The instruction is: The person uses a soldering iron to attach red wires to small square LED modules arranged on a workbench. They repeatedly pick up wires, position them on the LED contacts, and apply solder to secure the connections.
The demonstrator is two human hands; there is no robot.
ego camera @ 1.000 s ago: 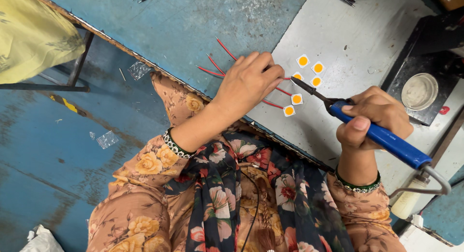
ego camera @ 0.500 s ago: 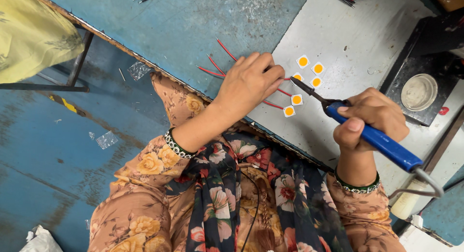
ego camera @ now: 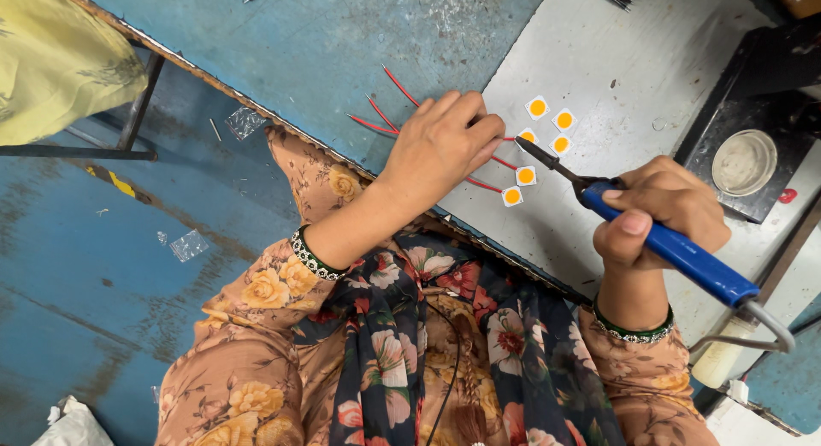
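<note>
The soldering iron [ego camera: 650,236] has a glossy blue plastic handle and a dark, dull metal tip. The small square chips [ego camera: 537,107] look matt white with smooth yellow centres. The red wires [ego camera: 385,121] wear shiny plastic insulation. The desk [ego camera: 359,44] is scuffed, worn blue paint beside a matt grey mat [ego camera: 633,78]. The sleeves [ego camera: 291,283] are soft floral cloth.

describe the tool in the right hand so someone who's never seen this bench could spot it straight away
Start at the pale grey mat on the right part of the blue worktable. At its near edge the right hand grips a soldering iron, its thin dark tip pointing at a cluster of small white squares with orange centres. Its thick bright blue handle sets it apart from the thin red wires under the left hand.
</note>
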